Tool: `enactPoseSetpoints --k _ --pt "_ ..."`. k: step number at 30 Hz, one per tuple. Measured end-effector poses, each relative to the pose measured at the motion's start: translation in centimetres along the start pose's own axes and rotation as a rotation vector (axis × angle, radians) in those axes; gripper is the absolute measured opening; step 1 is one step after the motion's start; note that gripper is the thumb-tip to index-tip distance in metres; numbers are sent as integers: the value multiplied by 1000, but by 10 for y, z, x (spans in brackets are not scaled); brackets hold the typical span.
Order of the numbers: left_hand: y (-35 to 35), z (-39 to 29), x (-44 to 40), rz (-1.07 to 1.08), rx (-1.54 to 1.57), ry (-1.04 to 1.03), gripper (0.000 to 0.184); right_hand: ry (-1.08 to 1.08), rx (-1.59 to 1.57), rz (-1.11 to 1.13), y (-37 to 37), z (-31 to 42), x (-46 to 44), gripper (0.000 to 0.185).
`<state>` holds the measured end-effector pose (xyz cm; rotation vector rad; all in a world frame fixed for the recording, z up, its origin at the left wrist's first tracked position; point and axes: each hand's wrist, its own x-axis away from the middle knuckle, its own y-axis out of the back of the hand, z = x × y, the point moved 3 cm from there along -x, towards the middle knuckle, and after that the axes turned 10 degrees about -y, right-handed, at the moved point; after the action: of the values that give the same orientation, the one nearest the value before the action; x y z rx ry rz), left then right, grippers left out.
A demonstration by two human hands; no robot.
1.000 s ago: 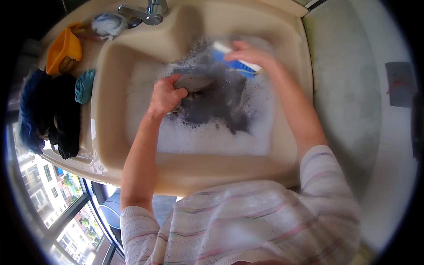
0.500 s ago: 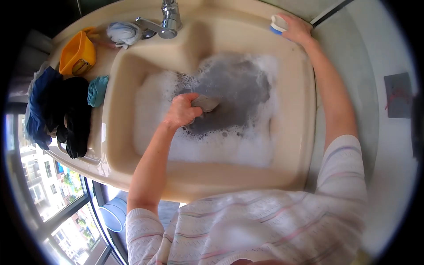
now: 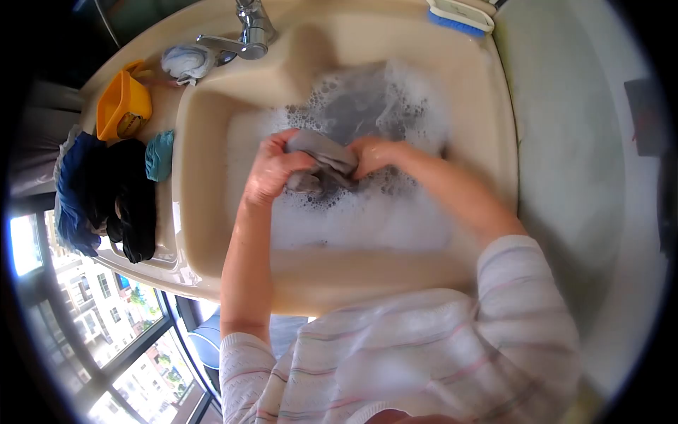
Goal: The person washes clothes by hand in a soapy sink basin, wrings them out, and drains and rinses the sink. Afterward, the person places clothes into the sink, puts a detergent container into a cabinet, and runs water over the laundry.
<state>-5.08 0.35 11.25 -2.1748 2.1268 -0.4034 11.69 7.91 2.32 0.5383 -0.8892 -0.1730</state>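
Note:
Both hands hold a wet grey cloth (image 3: pixel 323 154) over the sudsy water (image 3: pixel 353 106) in a beige sink (image 3: pixel 205 247). My left hand (image 3: pixel 272 166) is closed on its left end, thumb on top. Gripping the right side is my right hand (image 3: pixel 374 154), fingers bent around the fabric. The cloth's lower part hangs into the foam, and I cannot make out what kind of garment it is. A scrub brush (image 3: pixel 459 18) with a white back and blue bristles lies on the sink's far right corner, apart from both hands.
A chrome faucet (image 3: pixel 253 35) stands at the back rim. On the left ledge are a yellow container (image 3: pixel 123 106), a bunched whitish cloth (image 3: pixel 187 63), a teal cloth (image 3: pixel 159 155) and dark clothes (image 3: pixel 131 205). A blue bucket (image 3: pixel 206 343) is below, near the window.
My right hand has let go of the scrub brush at the corner and come down to grip the grey cloth. My left hand has lifted more of the cloth out of the water.

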Motion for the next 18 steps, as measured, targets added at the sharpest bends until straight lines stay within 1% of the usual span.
enactPoseSetpoints --k 2,3,4,7,10,12,13,14,15,16,17,18 --pt "26 10 -5 -80 70 74 19 -170 -102 -24 24 -23 2 49" --pt "37 19 -9 -123 107 109 18 -161 -322 -17 36 -45 1 51" --pt "44 31 -13 -170 145 159 21 -148 -541 -9 44 -65 -1 54" --pt "60 86 -23 -291 194 354 33 -150 -1088 -177 47 -105 -8 59" --pt "45 114 -24 -280 150 545 41 -350 -1096 -519 30 -112 -32 58" --pt "37 122 -23 -332 200 554 38 -205 -1303 -325 25 -92 -42 54" --pt "33 124 -23 -354 225 560 37 -60 -1263 -316 26 -65 -35 52" --pt "26 117 -25 -309 327 535 36 84 -1211 -314 27 -33 -28 50" --pt "18 106 -26 -265 433 506 37 121 -1058 -344 15 -18 -53 40" --pt "12 100 -26 -225 540 482 38 183 -620 -637 11 14 -45 34" --pt "13 101 -28 -278 485 351 40 245 -383 -776 -2 46 -34 34" --pt "14 110 -29 -331 428 220 42 304 -303 -840 -16 74 -14 30"
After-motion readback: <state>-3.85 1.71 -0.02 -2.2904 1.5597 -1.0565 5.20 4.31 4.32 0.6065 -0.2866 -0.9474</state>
